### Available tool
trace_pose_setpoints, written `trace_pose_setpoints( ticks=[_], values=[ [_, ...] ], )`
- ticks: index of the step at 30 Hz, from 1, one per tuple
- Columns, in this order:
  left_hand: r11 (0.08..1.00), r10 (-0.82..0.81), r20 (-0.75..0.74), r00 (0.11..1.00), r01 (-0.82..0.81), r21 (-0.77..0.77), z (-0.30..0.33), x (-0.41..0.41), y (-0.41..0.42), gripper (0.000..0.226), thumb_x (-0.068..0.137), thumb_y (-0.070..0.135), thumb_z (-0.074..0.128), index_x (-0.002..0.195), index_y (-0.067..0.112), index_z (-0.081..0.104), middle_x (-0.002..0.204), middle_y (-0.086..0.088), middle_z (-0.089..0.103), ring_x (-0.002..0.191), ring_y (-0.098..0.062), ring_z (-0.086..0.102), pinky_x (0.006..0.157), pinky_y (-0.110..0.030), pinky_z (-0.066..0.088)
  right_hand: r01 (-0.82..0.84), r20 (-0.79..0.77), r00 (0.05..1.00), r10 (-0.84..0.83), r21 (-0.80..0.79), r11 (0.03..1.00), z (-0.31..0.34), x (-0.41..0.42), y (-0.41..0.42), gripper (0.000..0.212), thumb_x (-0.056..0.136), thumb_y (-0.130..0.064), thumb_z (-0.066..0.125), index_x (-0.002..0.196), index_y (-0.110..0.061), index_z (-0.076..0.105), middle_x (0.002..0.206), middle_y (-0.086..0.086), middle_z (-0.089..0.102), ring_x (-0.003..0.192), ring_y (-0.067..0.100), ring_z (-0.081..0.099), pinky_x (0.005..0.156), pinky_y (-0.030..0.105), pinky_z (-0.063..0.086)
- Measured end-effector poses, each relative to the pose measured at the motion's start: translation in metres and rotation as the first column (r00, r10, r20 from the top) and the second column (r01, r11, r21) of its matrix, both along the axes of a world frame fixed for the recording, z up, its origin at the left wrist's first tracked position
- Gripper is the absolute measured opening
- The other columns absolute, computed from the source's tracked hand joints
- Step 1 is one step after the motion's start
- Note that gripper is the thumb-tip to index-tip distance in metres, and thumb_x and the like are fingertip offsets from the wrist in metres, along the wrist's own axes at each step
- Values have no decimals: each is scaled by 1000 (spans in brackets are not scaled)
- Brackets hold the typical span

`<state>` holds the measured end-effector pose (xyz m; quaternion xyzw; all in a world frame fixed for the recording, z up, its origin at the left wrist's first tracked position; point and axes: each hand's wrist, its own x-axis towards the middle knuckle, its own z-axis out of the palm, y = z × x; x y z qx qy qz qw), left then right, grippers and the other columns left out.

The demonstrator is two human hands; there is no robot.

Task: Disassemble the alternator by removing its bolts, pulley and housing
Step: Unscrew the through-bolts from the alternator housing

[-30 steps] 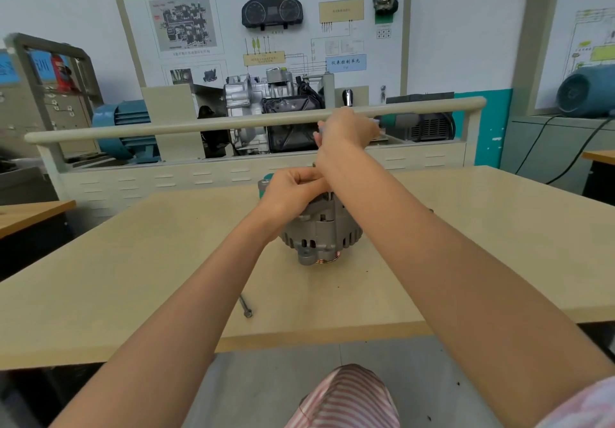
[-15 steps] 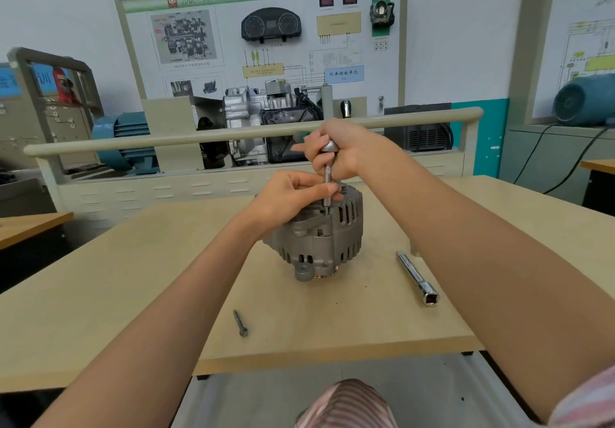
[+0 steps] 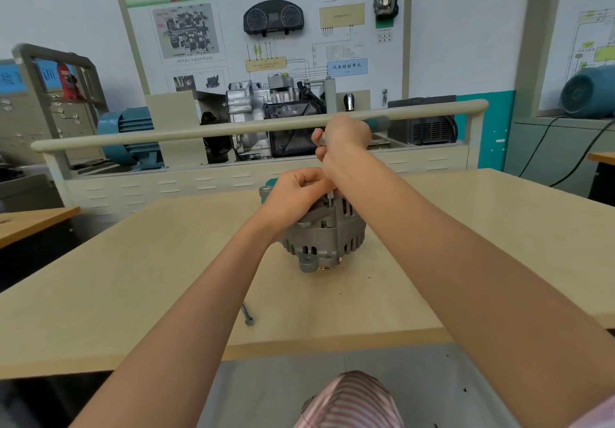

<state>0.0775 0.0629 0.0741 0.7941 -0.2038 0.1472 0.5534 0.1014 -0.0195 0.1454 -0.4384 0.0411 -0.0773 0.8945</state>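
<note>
A grey finned alternator [image 3: 327, 238] stands on the beige table [image 3: 139, 278], pulley end down. My left hand [image 3: 296, 194] rests on its top left, fingers pinched around a thin metal shaft [image 3: 330, 194] that enters the housing. My right hand [image 3: 342, 143] is raised above it, fist closed on the silver handle of that tool. The shaft between the two hands is mostly hidden by my right wrist. One removed long bolt [image 3: 247, 315] lies on the table near the front edge.
A beige rail [image 3: 199, 131] and a training bench with an engine unit [image 3: 266, 118] stand behind the table. A teal motor [image 3: 129, 134] sits at back left. My striped trouser knee [image 3: 349, 401] shows below the table edge.
My right hand has risen and turned on the tool handle compared with half a second ago. The view shifted, and my right forearm now hides the silver socket bar seen on the table.
</note>
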Motion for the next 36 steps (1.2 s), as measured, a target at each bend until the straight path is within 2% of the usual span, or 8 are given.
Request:
trace_pose_setpoints(
  ticks=[4,9,12,18,22,29,33,36],
  values=[
    [995,-74,-115,991,80,52,5,-2,3,31,95,22,53,75,28,76,84,10,74,85,-2,67,83,-23,46,-346,-55,938,341,-176,922,6,2,-7,21,97,-8,27,82,-10,42,36,-2,40,25,4,34,29,13,16],
    [995,-96,-118,988,99,21,4,-2,5,20,95,21,55,100,15,73,100,3,74,102,-12,66,99,-30,46,-591,-59,803,594,-214,778,5,4,-15,21,96,-4,28,95,-3,49,43,-5,37,27,2,32,27,12,15],
    [997,-70,-79,994,71,12,2,-1,3,16,92,22,59,92,17,74,95,2,75,98,-12,67,96,-29,48,-516,-15,856,516,-69,854,2,2,-16,18,97,-6,27,98,-8,45,41,-3,38,26,2,33,27,12,15],
    [1000,14,-6,1000,-14,0,-3,1,0,36,92,15,58,63,30,74,72,7,73,78,-14,66,81,-34,50,106,86,991,-104,-29,994,-8,1,4,21,93,-1,33,110,-2,44,67,10,51,26,4,37,27,15,23],
    [1000,10,17,1000,-9,-30,-6,-1,-4,29,93,14,57,70,25,70,67,12,71,66,1,66,66,-14,48,-74,25,997,76,-62,995,-3,-3,-2,15,94,-4,30,86,-8,42,44,3,45,30,7,35,27,16,18],
    [999,-36,-82,996,38,12,0,-5,-1,18,92,23,59,94,15,75,97,2,75,100,-15,67,99,-34,47,-689,-20,723,691,-95,718,1,6,-24,24,97,-4,28,93,-2,52,43,-6,39,26,2,30,25,14,16],
    [1000,-15,-28,999,15,3,-4,-3,-2,15,91,23,61,87,18,75,90,3,75,93,-13,68,97,-34,49,-669,3,741,671,-72,740,0,3,-26,23,98,-6,30,95,-2,52,43,-7,39,27,2,30,26,13,15],
    [1000,-27,1,1000,27,-11,-6,-1,-2,15,91,20,61,85,21,74,83,8,75,85,-6,68,87,-24,51,-329,42,943,330,-25,944,-3,-2,-14,18,96,-5,28,89,-9,45,41,-2,41,29,5,35,28,14,17]
  ],
)
